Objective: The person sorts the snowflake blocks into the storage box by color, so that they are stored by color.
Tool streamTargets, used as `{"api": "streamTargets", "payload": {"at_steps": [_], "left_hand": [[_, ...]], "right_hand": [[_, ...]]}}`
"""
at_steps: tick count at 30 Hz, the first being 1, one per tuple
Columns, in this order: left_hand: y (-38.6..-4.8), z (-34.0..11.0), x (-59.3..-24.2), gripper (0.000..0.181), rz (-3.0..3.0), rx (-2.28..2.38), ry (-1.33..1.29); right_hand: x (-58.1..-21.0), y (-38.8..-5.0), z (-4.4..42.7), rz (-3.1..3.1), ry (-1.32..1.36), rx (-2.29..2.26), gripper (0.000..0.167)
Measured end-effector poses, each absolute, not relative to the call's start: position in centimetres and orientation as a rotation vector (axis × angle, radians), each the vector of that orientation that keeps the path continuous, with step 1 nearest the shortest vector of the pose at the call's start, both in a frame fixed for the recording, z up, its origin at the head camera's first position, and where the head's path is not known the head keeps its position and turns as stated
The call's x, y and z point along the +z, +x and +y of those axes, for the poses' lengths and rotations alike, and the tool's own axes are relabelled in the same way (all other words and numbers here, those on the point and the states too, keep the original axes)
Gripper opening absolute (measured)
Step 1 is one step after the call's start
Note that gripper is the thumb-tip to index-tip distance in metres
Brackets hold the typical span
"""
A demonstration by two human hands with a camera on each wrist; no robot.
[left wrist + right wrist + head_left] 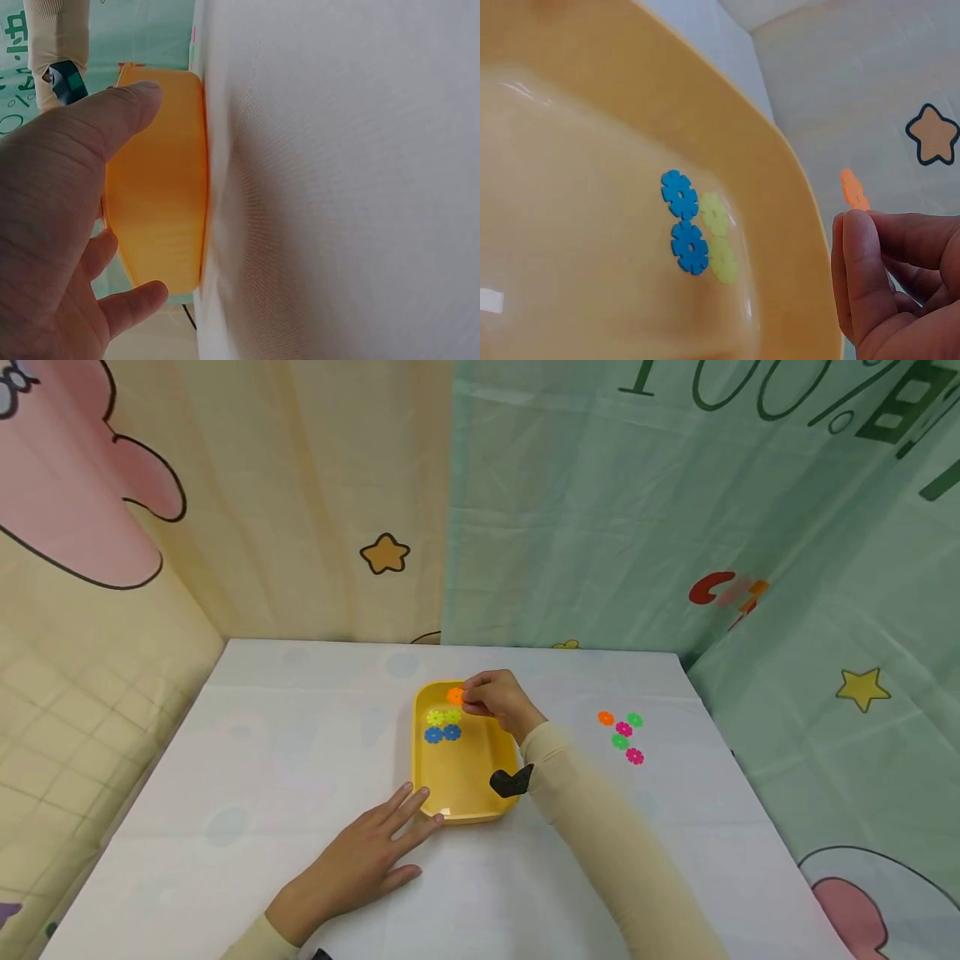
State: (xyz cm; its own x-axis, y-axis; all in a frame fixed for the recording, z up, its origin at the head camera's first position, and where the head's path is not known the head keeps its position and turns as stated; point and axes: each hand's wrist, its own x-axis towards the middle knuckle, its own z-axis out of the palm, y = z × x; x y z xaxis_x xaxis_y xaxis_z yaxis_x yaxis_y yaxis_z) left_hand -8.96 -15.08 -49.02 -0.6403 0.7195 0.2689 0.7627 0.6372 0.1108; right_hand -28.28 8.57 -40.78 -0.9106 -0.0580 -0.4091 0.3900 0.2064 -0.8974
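My right hand pinches an orange flower-shaped plastic disc between thumb and fingers, above the far end of the yellow tray. Inside the tray lie two blue discs side by side, with two yellow-green discs next to them, farther from me in the head view. At the tray's near left corner is my left hand, its fingers spread and fairly straight, fingertips at the rim. In the left wrist view, the thumb lies across the tray's outer wall.
Right of the tray, several loose flower discs lie on the white tabletop: an orange one, two green ones and two pink ones. Printed curtains hang behind the table and along its sides.
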Motion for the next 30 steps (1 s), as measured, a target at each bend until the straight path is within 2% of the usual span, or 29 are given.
{"api": "streamTargets", "payload": {"at_steps": [19, 30], "left_hand": [[-9.0, -15.1, -48.9, 0.079, -2.62, -0.294, -1.247], [-9.0, -15.1, -49.1, 0.079, -2.595, -0.277, -1.233]], "right_hand": [[-44.4, -25.9, 6.4, 2.238, 0.179, -1.507, 0.008], [-44.7, -25.5, 5.4, 2.341, 0.164, -1.297, 0.008]]}}
